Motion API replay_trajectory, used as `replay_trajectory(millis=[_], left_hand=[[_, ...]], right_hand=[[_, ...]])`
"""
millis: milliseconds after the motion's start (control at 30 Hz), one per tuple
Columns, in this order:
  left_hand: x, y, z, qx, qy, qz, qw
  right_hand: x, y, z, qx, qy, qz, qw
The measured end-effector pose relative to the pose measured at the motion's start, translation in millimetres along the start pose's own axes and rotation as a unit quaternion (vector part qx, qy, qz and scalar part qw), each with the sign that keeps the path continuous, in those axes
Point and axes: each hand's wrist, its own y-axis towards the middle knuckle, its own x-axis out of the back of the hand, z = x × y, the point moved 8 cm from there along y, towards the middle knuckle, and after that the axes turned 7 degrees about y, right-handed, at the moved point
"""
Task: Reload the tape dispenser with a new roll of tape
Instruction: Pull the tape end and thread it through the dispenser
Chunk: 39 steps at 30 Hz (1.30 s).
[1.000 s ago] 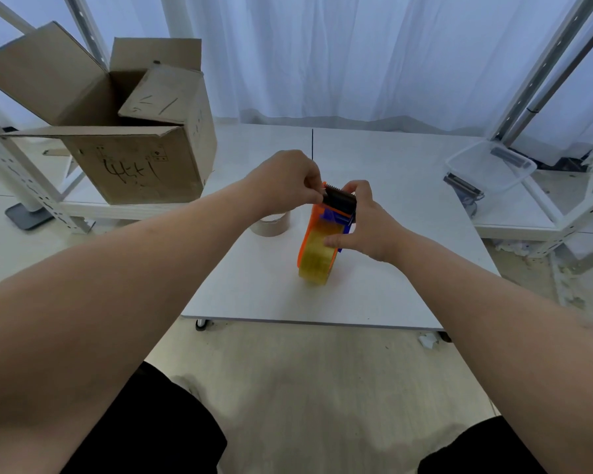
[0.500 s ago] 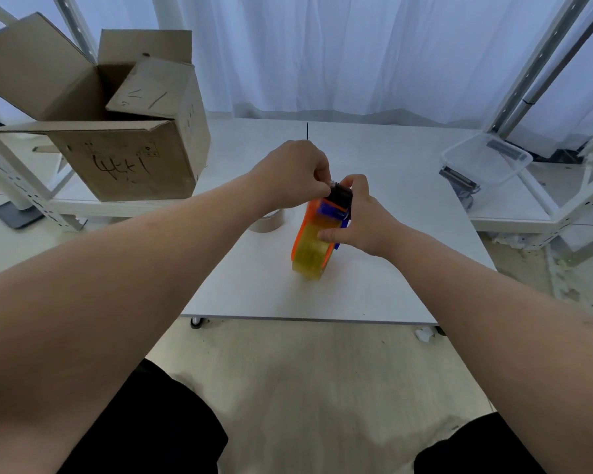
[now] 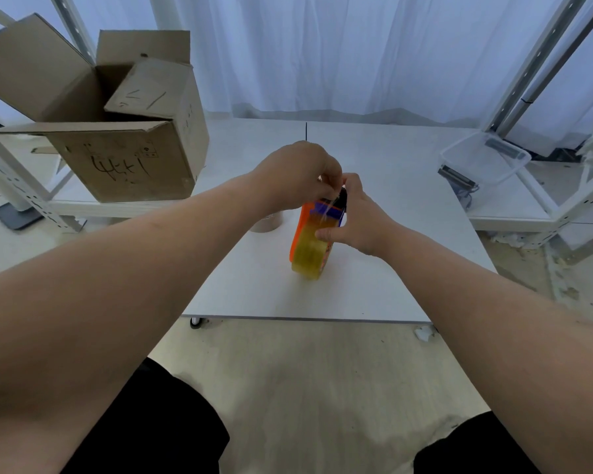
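Observation:
An orange tape dispenser (image 3: 298,230) stands on edge on the white table (image 3: 374,289), with a yellowish clear roll of tape (image 3: 309,256) seated in it. My right hand (image 3: 360,217) grips the dispenser from the right, thumb on the roll. My left hand (image 3: 300,176) is above the dispenser's top, fingers pinched on the clear tape end (image 3: 329,208) that stretches over the blue and black cutter end. An empty cardboard tape core (image 3: 267,223) lies on the table just left, half hidden by my left wrist.
An open cardboard box (image 3: 124,155) sits on a low shelf at the left. A clear plastic tub (image 3: 483,159) rests on the rack at the right. White curtains hang behind. The table's front edge is close to my knees.
My left hand has lifted a little off the cutter end, drawing a strip of clear tape up from the roll. My right hand keeps its grip; the dispenser has barely moved.

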Motion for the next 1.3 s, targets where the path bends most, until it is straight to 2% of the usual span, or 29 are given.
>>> replay_trajectory(millis=[300,500,767,933,1067,1167,1300], left_hand=[[2.2,0.0,-20.8,-0.159,0.083,-0.032,0.983],[4.6,-5.9,-30.2,-0.224,0.117,-0.073,0.965],[-6.3,-4.6,-24.0,-0.209,0.146,-0.079,0.964],[3.0,-8.5,-10.1,-0.198,0.140,-0.109,0.964],[8.1,-14.2,-0.5,-0.221,0.159,-0.113,0.955],[9.2,-13.6,0.8,-0.230,0.163,-0.089,0.955],[9.6,-3.3,12.4,-0.143,0.131,-0.005,0.981]], right_hand=[[-2.6,0.2,2.2,0.008,-0.005,0.026,1.000],[-1.7,-1.7,1.1,0.000,0.013,0.042,0.999],[-4.6,0.6,-0.5,-0.018,0.030,0.085,0.996],[-4.2,0.4,-1.9,-0.027,0.017,0.096,0.995],[-6.8,1.3,2.6,-0.015,-0.005,0.098,0.995],[-7.0,0.8,5.9,-0.004,-0.024,0.100,0.995],[-6.9,0.8,6.8,-0.005,-0.033,0.100,0.994]])
